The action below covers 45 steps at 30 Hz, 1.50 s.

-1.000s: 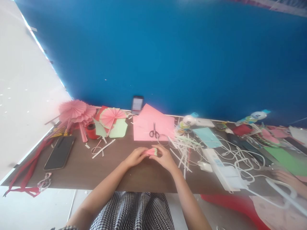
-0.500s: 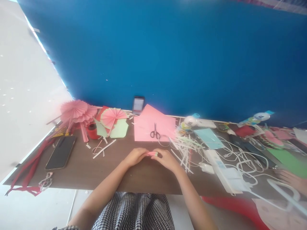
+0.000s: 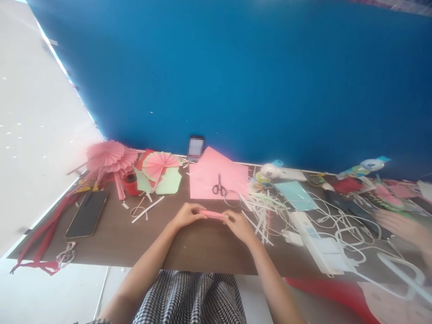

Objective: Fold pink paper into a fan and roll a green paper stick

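Observation:
A narrow folded strip of pink paper (image 3: 213, 214) is stretched level between my hands, just above the table. My left hand (image 3: 187, 215) pinches its left end, and my right hand (image 3: 239, 223) grips the right end between thumb and fingers. Beyond them lies a sheet of pink paper (image 3: 202, 182) with black-handled scissors (image 3: 219, 185) on its front part. A thin ring (image 3: 232, 200) touches the sheet's front right corner.
Pink pleated paper fans (image 3: 108, 155), a red tape roll (image 3: 131, 184) and a phone (image 3: 87, 215) lie left. Paper strips (image 3: 266, 207), a power strip (image 3: 312, 240) and tangled white cables (image 3: 351, 231) spread right. Another person's hand (image 3: 398, 225) is at the far right.
My hands have moved apart, so more of the pink strip shows between them. The other person's hand has moved up and leftward over the far right of the table.

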### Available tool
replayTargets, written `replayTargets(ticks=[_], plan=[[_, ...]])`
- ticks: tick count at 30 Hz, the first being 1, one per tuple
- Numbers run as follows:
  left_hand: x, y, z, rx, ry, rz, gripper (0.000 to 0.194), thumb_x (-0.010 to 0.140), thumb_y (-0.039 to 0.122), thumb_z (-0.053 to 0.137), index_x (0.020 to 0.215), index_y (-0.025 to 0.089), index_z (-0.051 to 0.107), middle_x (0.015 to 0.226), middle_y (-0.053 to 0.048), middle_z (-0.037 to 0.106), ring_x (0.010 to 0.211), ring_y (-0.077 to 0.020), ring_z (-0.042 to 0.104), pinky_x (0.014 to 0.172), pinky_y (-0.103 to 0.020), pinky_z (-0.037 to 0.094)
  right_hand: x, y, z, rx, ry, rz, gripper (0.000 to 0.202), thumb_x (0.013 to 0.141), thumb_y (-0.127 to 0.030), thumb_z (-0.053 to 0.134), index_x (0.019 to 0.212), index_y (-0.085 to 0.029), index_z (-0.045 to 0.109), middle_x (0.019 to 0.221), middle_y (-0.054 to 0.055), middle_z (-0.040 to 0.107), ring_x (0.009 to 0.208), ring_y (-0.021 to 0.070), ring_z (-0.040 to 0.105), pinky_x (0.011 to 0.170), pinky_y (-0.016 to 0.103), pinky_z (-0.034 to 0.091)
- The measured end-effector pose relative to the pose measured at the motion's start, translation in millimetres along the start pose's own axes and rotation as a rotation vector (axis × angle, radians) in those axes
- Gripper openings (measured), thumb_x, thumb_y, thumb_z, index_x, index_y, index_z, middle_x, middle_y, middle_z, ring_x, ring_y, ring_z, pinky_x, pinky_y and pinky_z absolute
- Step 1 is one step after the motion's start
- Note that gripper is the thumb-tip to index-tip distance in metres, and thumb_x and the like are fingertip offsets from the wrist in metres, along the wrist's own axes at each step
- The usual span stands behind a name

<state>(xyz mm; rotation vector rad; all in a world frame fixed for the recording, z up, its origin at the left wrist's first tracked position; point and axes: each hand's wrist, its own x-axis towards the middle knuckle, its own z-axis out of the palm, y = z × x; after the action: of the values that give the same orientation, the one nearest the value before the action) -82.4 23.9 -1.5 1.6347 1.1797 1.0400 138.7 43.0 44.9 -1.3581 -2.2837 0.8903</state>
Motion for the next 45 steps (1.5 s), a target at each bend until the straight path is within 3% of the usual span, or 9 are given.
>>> replayTargets(ticks=[6,10,14,17,26,30,35,42,45], plan=[[0,1,0.2,-0.075,-0.031,-0.033,0.028,0.067,0.039,0.062,0.079,0.015,0.067,0.081,-0.005,0.068,0.074,-0.0167,0.062,0.07,-0.024,0.046,-7,1,-1,0.005,-0.04,0.027,0.025,0.077,-0.042,0.044,0.076,-0.023,0.06,0.066,-0.001,0.061,0.062,0.0154,0.056,0.062,0.026,0.041],[0,-1,-1.9,-0.114,0.011,-0.058,0.027,0.065,0.036,0.064,0.08,0.015,0.067,0.083,-0.006,0.068,0.078,-0.0182,0.062,0.073,-0.026,0.047,-7,-1,5,0.015,0.039,0.002,0.024,0.078,-0.04,0.044,0.077,-0.024,0.061,0.067,-0.001,0.063,0.062,0.0158,0.057,0.061,0.026,0.041],[2,-4,-2.6,-0.291,0.001,-0.125,0.04,0.057,0.032,0.071,0.091,0.013,0.063,0.091,-0.009,0.067,0.083,-0.0209,0.062,0.077,-0.03,0.047,-6,2,9,0.068,0.109,-0.02,0.024,0.078,-0.04,0.045,0.077,-0.022,0.061,0.068,0.0,0.064,0.063,0.0165,0.058,0.061,0.026,0.043],[2,-3,-0.7,-0.346,-0.015,-0.153,0.037,0.056,0.031,0.071,0.087,0.011,0.064,0.085,-0.01,0.068,0.081,-0.0219,0.063,0.076,-0.032,0.048,-9,4,10,0.08,0.119,-0.019,0.023,0.078,-0.039,0.046,0.077,-0.022,0.061,0.069,0.001,0.065,0.063,0.0165,0.059,0.061,0.026,0.044],[-2,-2,-0.5,-0.3,0.028,-0.128,0.025,0.061,0.034,0.068,0.071,0.011,0.066,0.076,-0.008,0.068,0.073,-0.0204,0.064,0.066,-0.028,0.049,-15,3,10,0.068,0.135,-0.042,0.019,0.076,-0.038,0.051,0.08,-0.024,0.063,0.079,0.001,0.067,0.071,0.0178,0.061,0.064,0.028,0.047],[0,-3,-3.8,-0.354,0.03,-0.163,0.028,0.059,0.032,0.069,0.076,0.01,0.066,0.077,-0.009,0.069,0.075,-0.0215,0.064,0.07,-0.03,0.05,-11,4,13,0.105,0.159,-0.046,0.018,0.076,-0.037,0.052,0.079,-0.023,0.063,0.075,0.001,0.067,0.068,0.0172,0.061,0.061,0.027,0.048],[4,-1,-2.7,-0.461,-0.043,-0.172,0.048,0.056,0.028,0.072,0.101,0.012,0.061,0.092,-0.011,0.067,0.088,-0.0227,0.062,0.079,-0.033,0.048,-8,7,19,0.126,0.218,-0.056,0.019,0.076,-0.036,0.052,0.077,-0.021,0.063,0.074,0.002,0.067,0.068,0.0176,0.062,0.063,0.028,0.049],[1,0,-0.8,-0.357,-0.045,-0.168,0.034,0.062,0.033,0.067,0.088,0.012,0.068,0.081,-0.008,0.069,0.078,-0.0227,0.064,0.072,-0.03,0.049,-11,12,22,0.134,0.226,-0.058,0.019,0.074,-0.037,0.054,0.079,-0.022,0.064,0.078,0.002,0.068,0.071,0.018,0.063,0.06,0.027,0.05],[2,1,-0.6,-0.403,-0.019,-0.179,0.033,0.061,0.033,0.068,0.086,0.011,0.068,0.079,-0.008,0.069,0.075,-0.0219,0.064,0.073,-0.031,0.049,-11,13,26,0.108,0.295,-0.088,0.018,0.074,-0.036,0.055,0.078,-0.021,0.065,0.077,0.002,0.068,0.07,0.0179,0.063,0.062,0.027,0.05]])
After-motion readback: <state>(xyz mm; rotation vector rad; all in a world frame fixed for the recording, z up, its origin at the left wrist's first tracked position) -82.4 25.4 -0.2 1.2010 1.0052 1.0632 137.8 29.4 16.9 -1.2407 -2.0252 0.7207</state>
